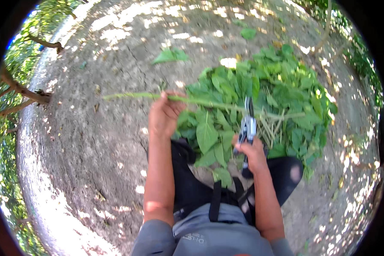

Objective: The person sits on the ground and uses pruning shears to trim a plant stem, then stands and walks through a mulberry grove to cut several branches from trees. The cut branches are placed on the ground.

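My left hand (165, 112) is closed around a long, thin green stem (202, 102), which lies nearly level and reaches past the hand on both sides. In my right hand (252, 152) is a pair of pruning shears (248, 123) with silver and dark parts. Their blades point away from me and meet the stem right of the left hand; whether they are closed on it is too blurred to tell. Below the shears lies a heap of green leaves (281, 81). Short cut stem pieces (271, 130) rest on the heap, just right of the shears.
Dry, cracked soil (94, 141) spreads around, dappled with sunlight. A loose leaf cluster (170, 56) and a single leaf (248, 33) lie beyond the heap. Tree branches (23, 91) stand at the left edge. My bent legs (187, 170) are close behind the heap.
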A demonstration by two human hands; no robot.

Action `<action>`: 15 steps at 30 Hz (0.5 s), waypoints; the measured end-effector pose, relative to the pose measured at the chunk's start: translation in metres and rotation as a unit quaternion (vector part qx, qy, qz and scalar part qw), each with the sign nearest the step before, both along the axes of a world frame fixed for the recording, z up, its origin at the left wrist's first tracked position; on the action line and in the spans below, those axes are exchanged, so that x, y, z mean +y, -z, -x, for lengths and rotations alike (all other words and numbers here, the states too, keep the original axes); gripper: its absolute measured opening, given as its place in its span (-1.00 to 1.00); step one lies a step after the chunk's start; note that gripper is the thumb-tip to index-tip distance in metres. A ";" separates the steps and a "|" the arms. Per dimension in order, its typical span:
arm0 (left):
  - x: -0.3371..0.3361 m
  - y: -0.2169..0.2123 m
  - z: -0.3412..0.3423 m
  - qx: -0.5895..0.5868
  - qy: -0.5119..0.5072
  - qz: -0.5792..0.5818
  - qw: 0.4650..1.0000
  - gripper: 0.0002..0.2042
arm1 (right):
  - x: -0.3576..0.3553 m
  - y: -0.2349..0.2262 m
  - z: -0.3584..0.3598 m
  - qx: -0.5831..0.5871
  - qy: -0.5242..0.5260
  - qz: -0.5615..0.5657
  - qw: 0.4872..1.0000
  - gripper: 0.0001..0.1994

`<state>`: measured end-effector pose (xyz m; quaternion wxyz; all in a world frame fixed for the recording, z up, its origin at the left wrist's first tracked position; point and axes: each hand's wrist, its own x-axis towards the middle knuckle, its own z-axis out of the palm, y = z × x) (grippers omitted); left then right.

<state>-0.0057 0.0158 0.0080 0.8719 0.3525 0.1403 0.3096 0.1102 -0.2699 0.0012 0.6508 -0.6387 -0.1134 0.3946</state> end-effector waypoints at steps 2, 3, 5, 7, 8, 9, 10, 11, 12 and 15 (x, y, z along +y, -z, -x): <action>0.006 0.003 0.008 0.015 -0.019 -0.009 1.000 -0.75 | -0.003 -0.004 -0.002 -0.034 -0.003 0.025 0.999 -0.65; 0.008 -0.001 0.011 0.037 -0.053 -0.009 0.998 -0.74 | -0.002 -0.007 -0.005 -0.048 -0.001 0.024 0.999 -0.65; 0.010 -0.001 0.018 0.067 -0.074 -0.015 0.995 -0.72 | -0.003 -0.006 -0.003 -0.031 0.007 0.028 0.999 -0.66; 0.012 0.000 0.025 0.080 -0.051 -0.025 0.995 -0.71 | -0.004 0.000 -0.003 -0.032 0.009 0.036 0.999 -0.67; 0.014 0.000 0.027 0.079 -0.044 -0.021 0.996 -0.71 | -0.002 0.000 -0.004 -0.035 0.015 0.034 0.999 -0.68; 0.015 -0.001 0.030 0.078 -0.038 -0.016 0.996 -0.70 | 0.000 0.000 -0.005 -0.037 0.020 0.032 0.999 -0.69; 0.016 -0.001 0.032 0.077 -0.033 -0.011 0.996 -0.70 | 0.000 0.001 -0.005 -0.037 0.020 0.039 0.998 -0.69; 0.018 -0.001 0.034 0.083 -0.033 -0.010 0.996 -0.70 | 0.000 0.002 -0.007 -0.037 0.020 0.045 0.998 -0.70; 0.020 0.000 0.035 0.090 -0.033 -0.009 0.995 -0.70 | 0.000 0.005 -0.008 -0.037 0.019 0.052 0.998 -0.70; 0.022 0.000 0.034 0.121 -0.049 -0.010 0.991 -0.71 | 0.001 0.008 -0.013 -0.038 0.016 0.048 0.998 -0.73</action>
